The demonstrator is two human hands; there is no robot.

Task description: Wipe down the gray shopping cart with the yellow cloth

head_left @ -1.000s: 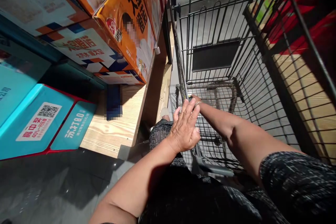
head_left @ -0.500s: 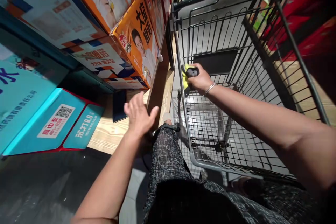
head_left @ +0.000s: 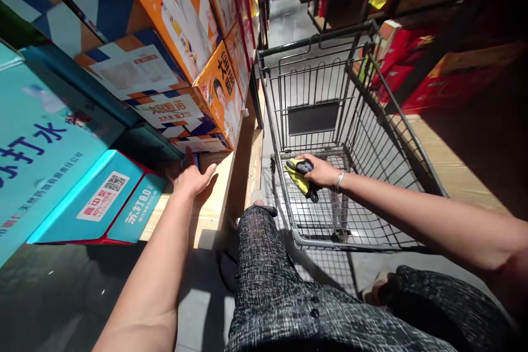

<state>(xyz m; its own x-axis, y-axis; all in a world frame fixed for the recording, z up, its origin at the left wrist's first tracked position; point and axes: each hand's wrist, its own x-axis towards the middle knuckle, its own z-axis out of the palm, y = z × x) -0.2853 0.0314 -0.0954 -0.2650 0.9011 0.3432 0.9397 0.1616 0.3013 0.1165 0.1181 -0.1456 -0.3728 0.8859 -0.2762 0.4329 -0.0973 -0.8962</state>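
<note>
My right hand (head_left: 324, 172) is closed around a bunched yellow and grey-black work glove (head_left: 297, 179) over the shopping cart's near left side. My left hand (head_left: 188, 177) reaches low across the wooden shelf board (head_left: 212, 190), its thumb spread away from the fingers. Under and behind those fingers lies a phone (head_left: 196, 161), mostly covered, with only a bluish edge showing. Whether the fingers touch it I cannot tell. Orange drink cartons (head_left: 220, 96) rise just beyond this hand, and a turquoise box (head_left: 99, 198) stands to its left.
A black wire shopping cart (head_left: 309, 44) stands to the right, its basket beside my leg. Across the aisle, red boxes (head_left: 449, 80) sit on wooden shelving (head_left: 466, 137). Grey floor (head_left: 286, 19) runs ahead between the shelves.
My left hand has moved left and forward, over the phone that lay uncovered before. My right hand has lowered with the glove, which hangs more spread out. The view has tilted up.
</note>
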